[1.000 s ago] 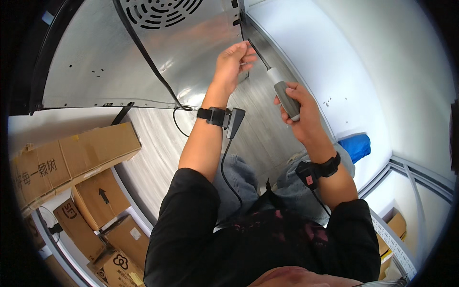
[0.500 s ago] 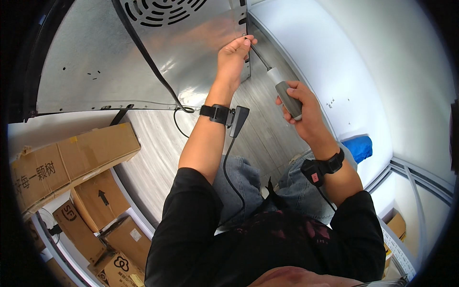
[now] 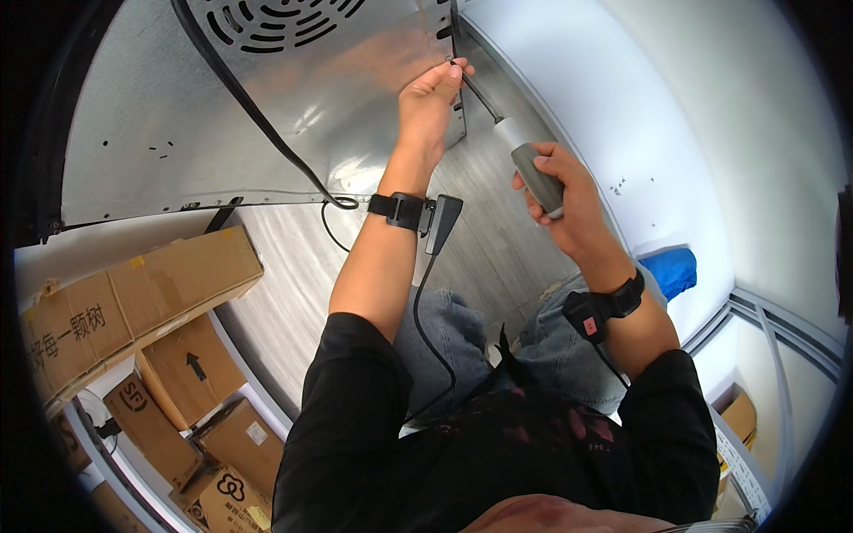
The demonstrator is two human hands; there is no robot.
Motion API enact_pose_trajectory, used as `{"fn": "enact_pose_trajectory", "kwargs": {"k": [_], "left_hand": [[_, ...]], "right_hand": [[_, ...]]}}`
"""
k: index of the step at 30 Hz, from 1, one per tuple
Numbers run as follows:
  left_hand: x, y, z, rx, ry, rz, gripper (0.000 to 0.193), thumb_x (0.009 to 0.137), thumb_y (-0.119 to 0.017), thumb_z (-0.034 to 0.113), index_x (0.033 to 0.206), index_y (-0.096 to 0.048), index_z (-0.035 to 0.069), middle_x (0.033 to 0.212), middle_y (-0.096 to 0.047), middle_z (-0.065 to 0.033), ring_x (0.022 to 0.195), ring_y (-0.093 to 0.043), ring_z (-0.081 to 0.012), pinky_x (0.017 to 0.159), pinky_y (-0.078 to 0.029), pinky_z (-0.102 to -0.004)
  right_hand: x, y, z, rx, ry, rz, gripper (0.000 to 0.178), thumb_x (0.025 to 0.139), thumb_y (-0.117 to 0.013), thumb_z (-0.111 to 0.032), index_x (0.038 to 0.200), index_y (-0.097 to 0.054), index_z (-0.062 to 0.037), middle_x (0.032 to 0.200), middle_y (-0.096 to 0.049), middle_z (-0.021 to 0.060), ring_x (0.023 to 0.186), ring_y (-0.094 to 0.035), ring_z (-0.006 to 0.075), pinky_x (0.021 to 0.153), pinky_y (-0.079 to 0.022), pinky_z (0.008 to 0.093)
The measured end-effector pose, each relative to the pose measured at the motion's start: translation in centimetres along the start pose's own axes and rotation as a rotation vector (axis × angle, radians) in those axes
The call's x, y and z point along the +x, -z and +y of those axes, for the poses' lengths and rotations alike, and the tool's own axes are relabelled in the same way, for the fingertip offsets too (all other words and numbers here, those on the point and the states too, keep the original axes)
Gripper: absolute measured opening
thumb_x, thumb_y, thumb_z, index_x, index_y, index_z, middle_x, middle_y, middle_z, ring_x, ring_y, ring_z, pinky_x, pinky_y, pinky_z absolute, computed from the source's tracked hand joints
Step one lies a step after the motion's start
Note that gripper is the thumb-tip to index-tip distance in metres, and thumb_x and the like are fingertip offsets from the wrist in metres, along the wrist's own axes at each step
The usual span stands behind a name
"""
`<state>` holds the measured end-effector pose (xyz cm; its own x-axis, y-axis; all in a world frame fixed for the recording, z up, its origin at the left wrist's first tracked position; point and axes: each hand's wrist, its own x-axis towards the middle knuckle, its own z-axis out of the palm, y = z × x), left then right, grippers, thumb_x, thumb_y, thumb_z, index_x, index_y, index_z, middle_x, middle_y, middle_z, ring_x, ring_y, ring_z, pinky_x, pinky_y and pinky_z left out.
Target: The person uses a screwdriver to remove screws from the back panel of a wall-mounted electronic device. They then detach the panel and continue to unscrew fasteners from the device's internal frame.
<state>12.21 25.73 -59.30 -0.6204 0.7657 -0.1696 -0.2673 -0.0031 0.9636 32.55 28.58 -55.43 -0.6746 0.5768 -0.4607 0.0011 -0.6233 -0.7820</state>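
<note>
My right hand (image 3: 569,191) is wrapped round the grey handle of a screwdriver (image 3: 531,169) with a light collar and a long thin shaft. The shaft slants up and left to the fingers of my left hand (image 3: 433,98), which pinch at its tip. Whatever small part sits between those fingertips is too small to make out. They are at the right edge of a large metal panel (image 3: 267,115) with curved vent slots. Down across the panel hangs a thick black cable (image 3: 253,111), looped at its lower end.
A long cardboard box (image 3: 151,284) lies at the left, with several smaller cartons (image 3: 191,364) below it. At the right stands a white wall panel (image 3: 613,107), with small bits of hardware (image 3: 617,186) on it and a blue bag (image 3: 668,271) nearby. Wood-look floor (image 3: 284,293) shows between.
Both hands and the screwdriver have shifted very slightly up in the picture, and the panel slightly left. The grip of each hand looks the same.
</note>
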Motion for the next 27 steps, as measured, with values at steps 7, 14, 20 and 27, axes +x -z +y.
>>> {"fn": "enact_pose_trajectory", "kwargs": {"k": [7, 14, 20, 27], "left_hand": [[0.03, 0.07, -0.21, -0.008, 0.003, -0.004, 0.018, 0.093, -0.055, 0.023, 0.104, -0.066, 0.014, 0.100, -0.067, 0.0020, 0.092, -0.056, -0.0070, 0.078, -0.037, -0.0240], [-0.03, -0.03, -0.10, -0.019, -0.005, -0.005, 0.018, 0.093, -0.054, 0.023, 0.103, -0.066, 0.014, 0.100, -0.067, 0.0018, 0.092, -0.055, -0.0076, 0.078, -0.037, -0.0235], [0.03, -0.11, -0.18, -0.015, -0.010, 0.004, 0.018, 0.093, -0.054, 0.023, 0.103, -0.066, 0.013, 0.101, -0.067, 0.0017, 0.092, -0.055, -0.0077, 0.078, -0.037, -0.0237], [-0.10, -0.18, -0.10, -0.033, 0.001, 0.001, 0.018, 0.093, -0.054, 0.023, 0.104, -0.066, 0.014, 0.102, -0.067, 0.0016, 0.092, -0.055, -0.0079, 0.079, -0.037, -0.0238]], "right_hand": [[0.03, 0.19, 0.06, 0.019, -0.005, -0.006, 0.030, 0.086, -0.048, -0.020, 0.107, -0.051, 0.0004, 0.077, -0.060, 0.0090, 0.045, -0.049, 0.0098, 0.037, -0.032, 0.0220], [-0.08, 0.09, -0.12, 0.001, -0.004, -0.002, 0.031, 0.085, -0.048, -0.021, 0.107, -0.051, 0.0003, 0.076, -0.060, 0.0086, 0.046, -0.049, 0.0098, 0.037, -0.032, 0.0221], [0.25, 0.31, -0.33, -0.016, 0.018, -0.011, 0.032, 0.084, -0.050, -0.022, 0.107, -0.051, 0.0004, 0.076, -0.060, 0.0087, 0.045, -0.048, 0.0094, 0.036, -0.032, 0.0222], [0.07, -0.04, -0.32, -0.298, 0.155, 0.108, 0.032, 0.079, -0.063, -0.014, 0.108, -0.056, -0.0022, 0.083, -0.059, 0.0055, 0.062, -0.053, 0.0084, 0.049, -0.040, 0.0217]]}}
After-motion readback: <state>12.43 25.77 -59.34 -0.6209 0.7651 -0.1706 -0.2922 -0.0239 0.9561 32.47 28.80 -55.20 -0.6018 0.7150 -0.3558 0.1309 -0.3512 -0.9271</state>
